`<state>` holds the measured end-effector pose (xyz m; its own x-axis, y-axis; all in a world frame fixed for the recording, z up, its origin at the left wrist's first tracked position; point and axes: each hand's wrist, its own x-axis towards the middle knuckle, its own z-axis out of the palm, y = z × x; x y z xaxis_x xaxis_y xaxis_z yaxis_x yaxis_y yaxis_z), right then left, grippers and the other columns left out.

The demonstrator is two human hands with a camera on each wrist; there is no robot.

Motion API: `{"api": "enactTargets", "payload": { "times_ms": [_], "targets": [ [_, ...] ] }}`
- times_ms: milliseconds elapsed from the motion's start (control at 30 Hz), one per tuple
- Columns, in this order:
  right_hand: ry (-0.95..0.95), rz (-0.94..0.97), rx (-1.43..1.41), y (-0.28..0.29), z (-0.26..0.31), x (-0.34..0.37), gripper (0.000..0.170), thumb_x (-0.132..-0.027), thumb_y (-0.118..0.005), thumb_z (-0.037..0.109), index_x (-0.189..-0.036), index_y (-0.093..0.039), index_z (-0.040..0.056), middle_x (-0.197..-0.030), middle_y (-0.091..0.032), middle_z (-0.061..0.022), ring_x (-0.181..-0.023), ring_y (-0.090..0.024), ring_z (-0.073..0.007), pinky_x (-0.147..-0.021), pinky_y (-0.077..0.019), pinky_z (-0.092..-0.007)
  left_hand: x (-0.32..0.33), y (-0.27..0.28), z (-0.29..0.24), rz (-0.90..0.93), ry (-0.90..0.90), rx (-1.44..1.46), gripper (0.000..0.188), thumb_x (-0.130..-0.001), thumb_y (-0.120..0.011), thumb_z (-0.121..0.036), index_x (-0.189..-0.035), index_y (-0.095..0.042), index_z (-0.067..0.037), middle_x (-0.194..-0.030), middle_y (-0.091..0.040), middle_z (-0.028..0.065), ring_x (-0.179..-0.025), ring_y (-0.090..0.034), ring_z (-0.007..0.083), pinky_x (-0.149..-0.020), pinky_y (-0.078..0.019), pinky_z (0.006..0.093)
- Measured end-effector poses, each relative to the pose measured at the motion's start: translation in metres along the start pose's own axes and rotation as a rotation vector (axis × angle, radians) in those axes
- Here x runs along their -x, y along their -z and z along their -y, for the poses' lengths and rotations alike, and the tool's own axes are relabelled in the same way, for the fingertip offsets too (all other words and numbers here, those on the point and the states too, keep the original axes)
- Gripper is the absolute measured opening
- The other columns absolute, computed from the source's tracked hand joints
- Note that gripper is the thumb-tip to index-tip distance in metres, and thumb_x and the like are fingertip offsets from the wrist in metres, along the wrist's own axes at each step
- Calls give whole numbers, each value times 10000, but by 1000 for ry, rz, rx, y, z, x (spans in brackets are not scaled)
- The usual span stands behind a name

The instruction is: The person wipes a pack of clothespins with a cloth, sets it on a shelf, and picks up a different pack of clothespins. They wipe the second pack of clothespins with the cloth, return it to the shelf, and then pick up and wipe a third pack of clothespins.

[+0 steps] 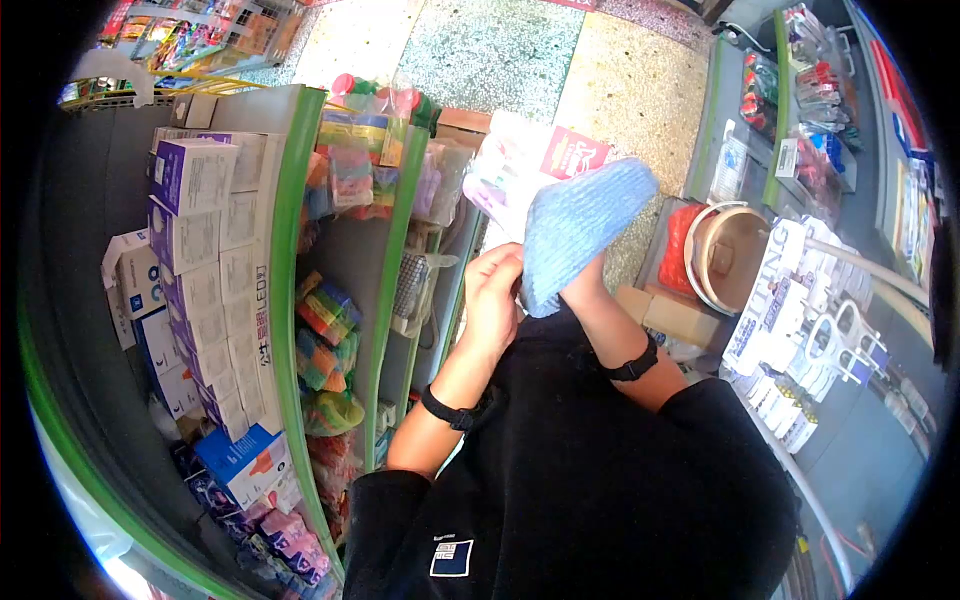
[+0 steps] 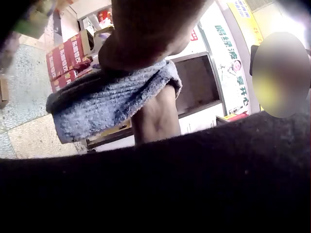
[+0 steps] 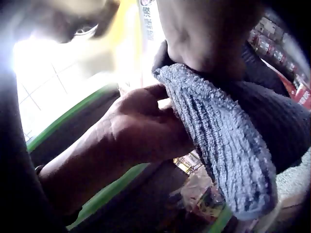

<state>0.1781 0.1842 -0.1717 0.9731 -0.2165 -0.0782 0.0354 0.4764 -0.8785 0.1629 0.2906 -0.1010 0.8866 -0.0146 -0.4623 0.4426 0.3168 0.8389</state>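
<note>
A blue ribbed, fluffy cloth cover (image 1: 585,225) is held up in front of the person's chest. The right forearm (image 1: 612,335) runs into its open end, and the cloth hides the right hand. Thumb and fingers of the left hand (image 1: 493,295) pinch the cover's near edge beside that wrist. In the right wrist view the left hand (image 3: 141,121) stays at the cover's rim, while the ribbed cloth (image 3: 218,141) hangs down over the right hand. Up close in the left wrist view, the left hand (image 2: 150,34) overlaps the top of the cover (image 2: 102,107).
On the left, green-edged shelves (image 1: 290,200) hold white and purple boxes (image 1: 195,240) and bagged sponges (image 1: 325,330). Beyond the cover are a red package (image 1: 573,152) and tiled floor (image 1: 490,60). A beige bucket (image 1: 735,260) and more stocked shelving (image 1: 775,110) stand at right.
</note>
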Motion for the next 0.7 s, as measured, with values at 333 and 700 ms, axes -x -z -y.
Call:
{"api": "enactTargets", "payload": {
  "times_ms": [333,700],
  "targets": [
    [53,151,220,33,2,-23,244,-908,-570,208,-1084,-545,40,-1000,-583,-96,-892,-583,-216,-787,-489,-349,-5,-13,-20,-29,-17,-177,332,-913,-648,-261,-675,-644,-30,-598,-536,-29,-543,-419,53,-516,-315,229],
    [-291,161,-583,57,24,-35,222,-921,-575,156,-1110,-545,45,-1027,-598,-84,-923,-602,-194,-797,-511,-335,-6,-20,-28,-11,-270,-356,189,-882,-674,-128,-802,-694,42,-676,-615,-12,-611,-485,48,-559,-386,227]
  ]
}}
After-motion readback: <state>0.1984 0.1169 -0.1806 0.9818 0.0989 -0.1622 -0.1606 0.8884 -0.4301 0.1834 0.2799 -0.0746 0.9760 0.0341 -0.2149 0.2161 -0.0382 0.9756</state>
